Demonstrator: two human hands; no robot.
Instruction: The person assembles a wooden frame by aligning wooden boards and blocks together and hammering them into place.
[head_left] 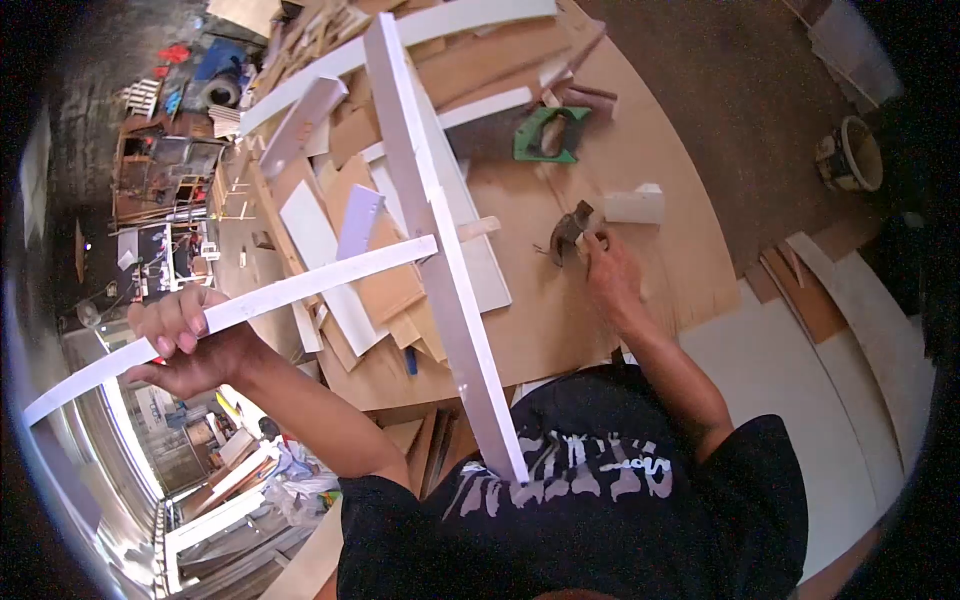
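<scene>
My left hand (190,340), at the left, is closed around a white wooden crosspiece (320,283). The crosspiece meets a long white board (432,230) at about its middle, forming a T-shaped frame. One end of the board reaches over the wood pile, and the other comes up to my shirt. At the right, my right hand (612,275) has its fingers closed on a claw hammer (570,232) close to its head, just above the table. The hammer's handle is mostly hidden by the hand. A short white block (635,205) lies just beyond these fingers.
The plywood table (670,160) carries a pile of boards and offcuts (375,260) on its left and far side. A green holder (550,135) stands beyond the hammer. On the floor are a bucket (850,155) at the right and leaning panels (810,290).
</scene>
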